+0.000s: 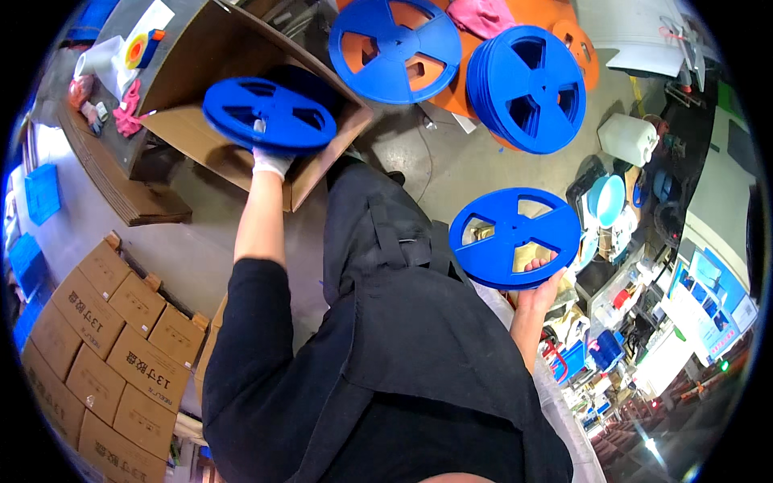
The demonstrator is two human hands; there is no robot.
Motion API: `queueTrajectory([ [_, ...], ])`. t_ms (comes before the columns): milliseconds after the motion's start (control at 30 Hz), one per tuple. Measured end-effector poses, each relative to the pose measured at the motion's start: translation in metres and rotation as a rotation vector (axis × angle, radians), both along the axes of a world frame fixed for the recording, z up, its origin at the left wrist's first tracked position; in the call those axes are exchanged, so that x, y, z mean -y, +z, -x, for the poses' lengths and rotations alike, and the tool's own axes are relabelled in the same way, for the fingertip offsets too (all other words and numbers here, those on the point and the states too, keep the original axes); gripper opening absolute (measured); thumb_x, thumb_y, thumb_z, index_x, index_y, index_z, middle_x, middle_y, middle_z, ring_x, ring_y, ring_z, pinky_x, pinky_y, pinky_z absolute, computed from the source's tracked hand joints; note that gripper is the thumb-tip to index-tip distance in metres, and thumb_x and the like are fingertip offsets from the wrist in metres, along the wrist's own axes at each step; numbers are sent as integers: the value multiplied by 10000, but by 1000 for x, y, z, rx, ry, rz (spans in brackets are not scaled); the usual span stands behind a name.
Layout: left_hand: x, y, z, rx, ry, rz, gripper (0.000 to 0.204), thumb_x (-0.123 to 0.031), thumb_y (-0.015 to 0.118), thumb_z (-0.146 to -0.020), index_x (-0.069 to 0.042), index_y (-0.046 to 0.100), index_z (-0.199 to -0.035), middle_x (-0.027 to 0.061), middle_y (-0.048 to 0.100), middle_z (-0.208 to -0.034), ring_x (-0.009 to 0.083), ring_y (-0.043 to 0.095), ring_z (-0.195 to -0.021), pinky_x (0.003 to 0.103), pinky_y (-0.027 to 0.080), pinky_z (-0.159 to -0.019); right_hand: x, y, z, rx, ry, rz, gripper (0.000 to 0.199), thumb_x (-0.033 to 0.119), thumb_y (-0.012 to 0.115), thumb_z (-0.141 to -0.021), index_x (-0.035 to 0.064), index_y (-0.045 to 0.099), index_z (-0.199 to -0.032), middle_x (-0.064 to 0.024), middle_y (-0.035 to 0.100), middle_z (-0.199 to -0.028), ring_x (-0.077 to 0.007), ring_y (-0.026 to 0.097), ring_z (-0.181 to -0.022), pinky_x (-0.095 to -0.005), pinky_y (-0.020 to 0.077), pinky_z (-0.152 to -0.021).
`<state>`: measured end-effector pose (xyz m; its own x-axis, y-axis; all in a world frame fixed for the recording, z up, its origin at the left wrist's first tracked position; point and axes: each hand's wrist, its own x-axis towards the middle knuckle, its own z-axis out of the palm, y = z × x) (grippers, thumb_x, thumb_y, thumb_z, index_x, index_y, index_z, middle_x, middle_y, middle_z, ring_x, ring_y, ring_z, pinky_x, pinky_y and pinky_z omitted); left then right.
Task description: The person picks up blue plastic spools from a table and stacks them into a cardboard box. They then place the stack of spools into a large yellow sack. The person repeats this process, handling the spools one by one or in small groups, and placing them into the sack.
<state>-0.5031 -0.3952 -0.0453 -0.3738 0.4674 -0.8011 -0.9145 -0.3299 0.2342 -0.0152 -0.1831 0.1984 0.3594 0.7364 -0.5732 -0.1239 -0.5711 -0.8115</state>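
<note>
My left hand (272,163), in a white glove, grips a blue plastic reel (278,115) tilted at the mouth of an open cardboard box (187,137). A fingertip shows through one of the reel's cutouts. Behind that reel, more blue shows in the shaded inside of the box. On the right, my right hand (537,295) holds another blue reel (515,231) by its lower right rim. Its fingers reach into a cutout, and the edge below suggests more than one reel; I cannot tell how many.
Ahead, a blue stack of reels (538,90) and another blue reel (396,44) rest on orange reels (573,50), with a pink cloth (481,16) beside them. Stacked cartons (121,354) stand at lower left. A white jerrycan (628,139) and a cluttered bench are at right.
</note>
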Motion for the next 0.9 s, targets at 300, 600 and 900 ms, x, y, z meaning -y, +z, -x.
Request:
queueTrajectory([
  [300,23,-17,-54,130,-394,630,870,-645,372,-894,-73,129,-1502,153,131,-1565,345,173,-1424,451,155,-1144,16,31,-3,-71,-211,-186,528,508,368,-986,85,517,-1262,13,512,-737,-125,508,-630,-274,447,-561],
  [600,-96,33,-113,-832,-715,225,472,-257,449,-994,-83,368,-1425,150,472,-1379,230,446,-1282,334,318,-1068,40,63,-52,-514,-106,-431,465,408,392,-995,69,489,-1300,-6,518,-690,-107,462,-508,-253,377,-465],
  [900,-178,174,-174,-1021,-583,-160,419,-175,451,-1003,-2,412,-1383,147,489,-1360,204,453,-1267,326,319,-1091,29,46,-40,-967,-136,-385,404,291,428,-993,74,464,-1332,-6,511,-733,-101,487,-580,-266,428,-530],
])
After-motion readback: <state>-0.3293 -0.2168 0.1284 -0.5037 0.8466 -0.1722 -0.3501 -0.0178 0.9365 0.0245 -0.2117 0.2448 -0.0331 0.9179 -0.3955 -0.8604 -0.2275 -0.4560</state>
